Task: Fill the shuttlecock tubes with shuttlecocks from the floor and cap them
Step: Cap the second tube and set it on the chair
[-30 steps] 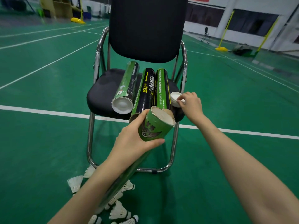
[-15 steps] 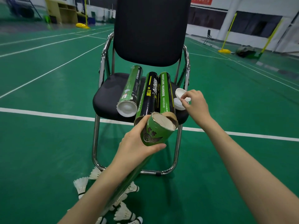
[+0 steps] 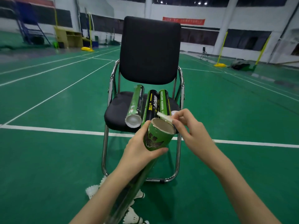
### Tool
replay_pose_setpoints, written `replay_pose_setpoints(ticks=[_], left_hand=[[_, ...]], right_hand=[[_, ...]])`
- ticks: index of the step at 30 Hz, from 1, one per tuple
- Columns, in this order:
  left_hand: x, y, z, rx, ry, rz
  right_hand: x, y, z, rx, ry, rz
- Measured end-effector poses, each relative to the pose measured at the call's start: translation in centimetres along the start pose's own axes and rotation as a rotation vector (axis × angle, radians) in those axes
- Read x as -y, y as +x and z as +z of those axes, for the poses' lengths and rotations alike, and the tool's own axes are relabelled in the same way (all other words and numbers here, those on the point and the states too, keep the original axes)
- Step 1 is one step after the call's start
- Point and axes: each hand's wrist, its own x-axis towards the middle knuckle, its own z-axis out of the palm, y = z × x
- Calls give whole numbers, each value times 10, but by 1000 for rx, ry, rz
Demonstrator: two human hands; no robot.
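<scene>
My left hand (image 3: 139,151) grips a green shuttlecock tube (image 3: 157,138) near its open top end, tilted toward the chair. My right hand (image 3: 189,128) pinches a white cap (image 3: 165,117) just above the tube's open rim, edge-on. Three more tubes lie on the black chair seat (image 3: 116,109): a green one with a white cap (image 3: 135,107), a black one (image 3: 151,105) and a green one (image 3: 164,102). A second white cap (image 3: 174,112) peeks out on the seat behind my right fingers. White shuttlecocks (image 3: 91,190) lie on the floor under my arms.
The chair's chrome legs (image 3: 105,152) stand on the green court floor, crossed by a white line (image 3: 252,143). Yellow net posts (image 3: 220,49) and a dark bag (image 3: 239,64) stand far right. Wooden shelving (image 3: 69,38) is far left.
My right hand lifted one white cap off the chair seat and brought it left to the open mouth of the held tube. The camera tilted up.
</scene>
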Motion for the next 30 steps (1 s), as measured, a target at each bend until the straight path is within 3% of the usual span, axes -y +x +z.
replay_pose_setpoints(ticks=[15, 20, 30], left_hand=[[-10, -52, -10, -25, 1, 36], [-15, -56, -8, 31, 82, 122], [-11, -53, -10, 41, -41, 91]], right_hand=[[15, -57, 37, -38, -30, -34], [10, -61, 36, -64, -27, -37], [11, -59, 43, -113, 21, -17]])
